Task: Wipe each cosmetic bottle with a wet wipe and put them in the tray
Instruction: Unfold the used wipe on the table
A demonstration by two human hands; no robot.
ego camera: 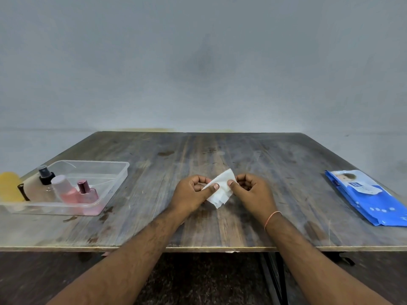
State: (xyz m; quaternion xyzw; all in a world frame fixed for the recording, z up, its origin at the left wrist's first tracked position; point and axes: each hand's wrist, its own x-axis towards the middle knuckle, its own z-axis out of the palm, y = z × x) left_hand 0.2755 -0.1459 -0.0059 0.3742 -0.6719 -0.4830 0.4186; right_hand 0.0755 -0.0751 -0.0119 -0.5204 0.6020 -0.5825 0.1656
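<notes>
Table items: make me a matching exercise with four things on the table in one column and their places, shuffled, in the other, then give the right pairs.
Things:
1. wet wipe
2. blue wipes pack
3. pink bottle
4. clear tray

Places:
A. lying flat at the right edge of the table
B. standing inside the tray with the other bottles
C. pinched between the left hand and the right hand
D. resting on the left side of the table

Pairs: 1-C, 2-A, 3-B, 4-D
</notes>
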